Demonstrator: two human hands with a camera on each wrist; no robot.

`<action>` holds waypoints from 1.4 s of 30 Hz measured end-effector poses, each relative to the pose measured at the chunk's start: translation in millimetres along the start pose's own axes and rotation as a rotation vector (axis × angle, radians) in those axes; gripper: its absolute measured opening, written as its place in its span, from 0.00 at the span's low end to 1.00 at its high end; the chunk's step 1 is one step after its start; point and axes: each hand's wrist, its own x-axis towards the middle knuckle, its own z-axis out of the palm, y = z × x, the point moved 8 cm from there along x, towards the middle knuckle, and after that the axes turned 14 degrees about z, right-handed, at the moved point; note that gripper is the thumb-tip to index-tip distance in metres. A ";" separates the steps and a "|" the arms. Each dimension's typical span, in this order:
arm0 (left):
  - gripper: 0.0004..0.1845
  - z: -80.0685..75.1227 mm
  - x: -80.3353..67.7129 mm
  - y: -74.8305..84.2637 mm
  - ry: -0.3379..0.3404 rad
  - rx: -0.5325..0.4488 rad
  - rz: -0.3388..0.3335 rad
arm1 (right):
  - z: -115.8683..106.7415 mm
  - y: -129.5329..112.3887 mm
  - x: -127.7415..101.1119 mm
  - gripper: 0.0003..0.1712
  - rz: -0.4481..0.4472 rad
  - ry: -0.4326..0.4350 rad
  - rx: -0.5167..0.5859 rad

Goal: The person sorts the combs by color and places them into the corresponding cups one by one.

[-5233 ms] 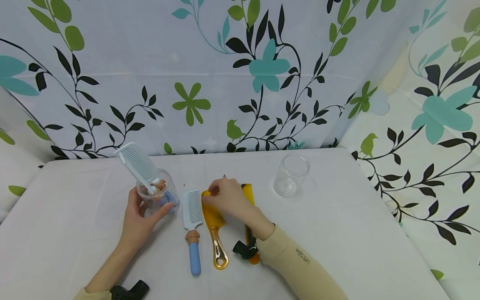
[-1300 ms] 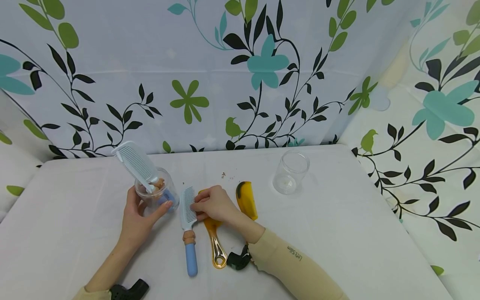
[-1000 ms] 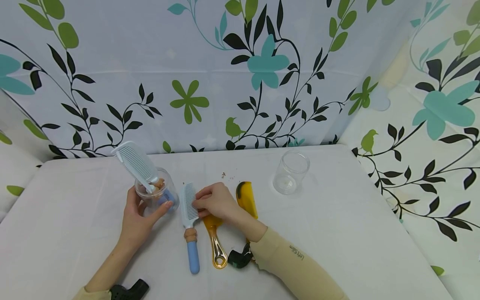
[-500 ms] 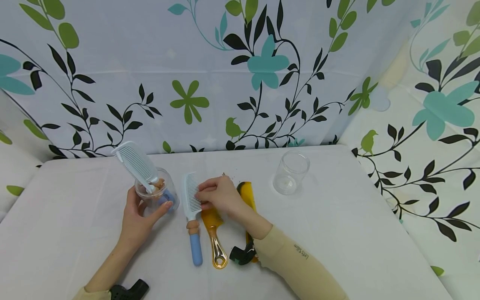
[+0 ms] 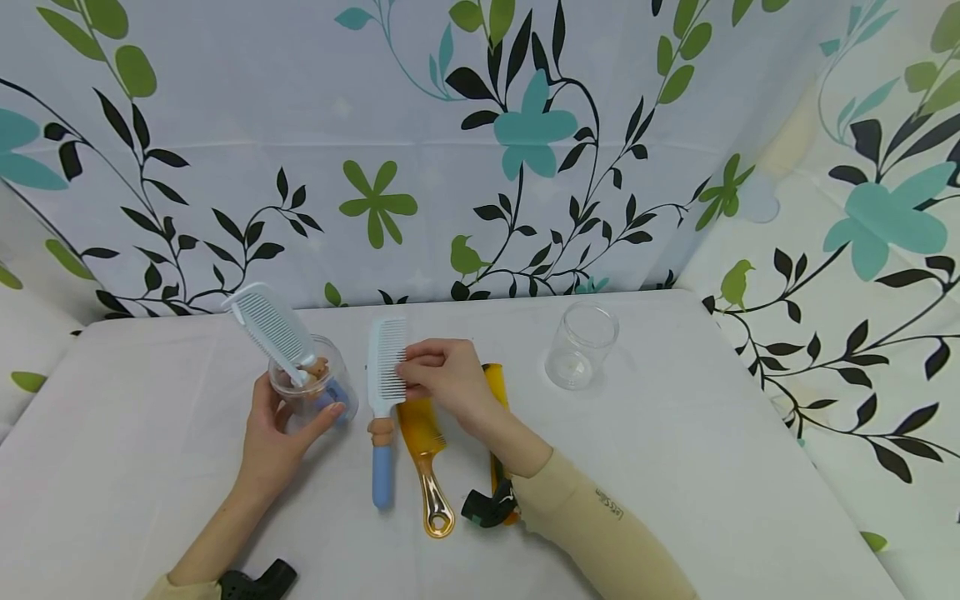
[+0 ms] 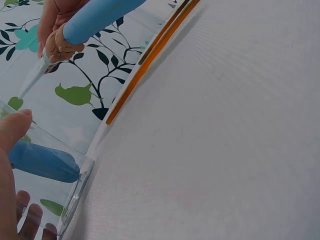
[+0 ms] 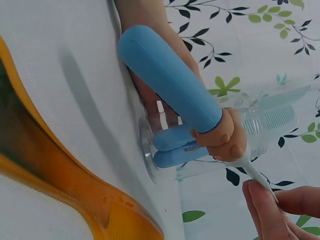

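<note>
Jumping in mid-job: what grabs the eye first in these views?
The right hand pinches a white comb with a blue handle by its teeth, lifted off the table in the middle. Just left, the left hand holds a clear cup with another such comb sticking out. An amber comb lies beside the lifted one, and an empty clear cup stands at the right.

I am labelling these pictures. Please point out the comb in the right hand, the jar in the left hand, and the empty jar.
comb (image 5: 387, 357), head view, on its white toothed head.
held jar (image 5: 327, 390), head view, on its clear wall.
empty jar (image 5: 581, 346), head view, on its clear side wall.
</note>
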 end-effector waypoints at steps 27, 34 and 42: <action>0.47 -6.0 -0.7 -1.0 0.023 0.011 -0.004 | -0.5 -44.1 -26.7 0.11 -0.290 0.030 0.052; 0.46 -2.3 -1.0 -2.0 0.011 0.000 -0.013 | 0.8 -59.2 -33.4 0.11 -0.385 0.048 0.036; 0.47 -1.0 -0.2 -2.2 0.001 0.001 -0.013 | 4.0 -65.7 -39.0 0.11 -0.431 0.053 0.023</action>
